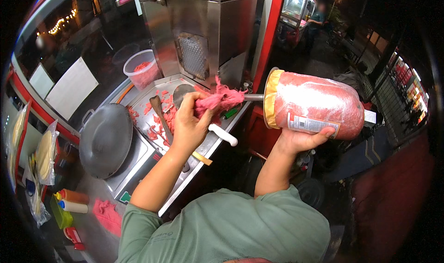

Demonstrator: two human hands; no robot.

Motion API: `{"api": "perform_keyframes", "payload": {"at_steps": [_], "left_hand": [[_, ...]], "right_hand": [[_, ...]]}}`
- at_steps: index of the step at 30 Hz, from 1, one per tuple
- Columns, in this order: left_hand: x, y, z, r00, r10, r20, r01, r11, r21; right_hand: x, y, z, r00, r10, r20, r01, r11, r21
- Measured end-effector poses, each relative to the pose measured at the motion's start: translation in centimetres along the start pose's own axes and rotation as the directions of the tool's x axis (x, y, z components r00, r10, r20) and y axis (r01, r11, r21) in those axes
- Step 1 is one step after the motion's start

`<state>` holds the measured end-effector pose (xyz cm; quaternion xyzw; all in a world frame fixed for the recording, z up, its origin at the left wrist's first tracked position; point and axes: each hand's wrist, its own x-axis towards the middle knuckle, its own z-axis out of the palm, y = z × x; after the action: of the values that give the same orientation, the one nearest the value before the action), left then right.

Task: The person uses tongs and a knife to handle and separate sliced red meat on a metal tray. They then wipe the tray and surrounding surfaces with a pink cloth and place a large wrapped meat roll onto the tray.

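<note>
My right hand supports from below a large plastic-wrapped kebab meat cone, which lies sideways on a metal rod. A yellow band rings the cone's left end, beside a round metal plate. My left hand grips a pink-red cloth bunched around the rod's far left end. Below that hand, a white-handled tool and a yellow handle jut over the counter edge. A wooden utensil lies among red meat scraps on the metal tray.
A stainless vertical grill stands behind the tray. A tub of red meat pieces sits at its left. A dark round pan rests on a stove. Squeeze bottles and another pink cloth are lower left. A person stands far off.
</note>
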<state>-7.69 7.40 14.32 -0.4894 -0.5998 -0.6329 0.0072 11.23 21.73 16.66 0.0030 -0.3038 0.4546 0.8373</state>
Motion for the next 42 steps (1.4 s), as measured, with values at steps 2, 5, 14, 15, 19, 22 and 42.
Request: {"api": "perform_keyframes", "payload": {"at_steps": [2,5,14,15,19,22,42], "left_hand": [[1.3,-2.7,1.4,0.996,0.078,0.041,-0.081,0.994,0.07],[2.2,-2.8,2.6,0.979,0.162,0.124,-0.183,0.966,0.184],[1.6,-2.9,-0.2,0.997,-0.006,-0.081,0.001,0.998,-0.057],[1.4,-2.0,-1.5,0.984,-0.096,-0.148,0.098,0.995,0.004],[0.5,-0.7,-5.5,0.967,-0.107,-0.23,0.054,0.973,-0.226],[0.3,2.8,-8.8,0.984,-0.041,0.175,0.028,0.997,0.075],[9.7,-5.9,-14.3,0.937,-0.343,-0.067,0.349,0.927,0.137]], "right_hand": [[-0.3,-0.3,1.2,0.999,0.031,-0.011,-0.031,1.0,-0.005],[-0.3,0.0,1.0,0.999,0.03,-0.021,-0.03,0.999,-0.011],[-3.3,3.7,-0.3,0.943,0.155,0.296,-0.155,0.988,-0.024],[-3.8,4.4,0.0,0.932,0.154,0.329,-0.142,0.988,-0.059],[-6.2,7.2,0.9,0.871,0.085,0.483,0.019,0.978,-0.206],[-9.1,10.0,0.9,0.792,0.188,0.581,-0.025,0.961,-0.276],[-15.6,24.6,8.9,0.628,0.369,0.685,0.073,0.849,-0.524]]}}
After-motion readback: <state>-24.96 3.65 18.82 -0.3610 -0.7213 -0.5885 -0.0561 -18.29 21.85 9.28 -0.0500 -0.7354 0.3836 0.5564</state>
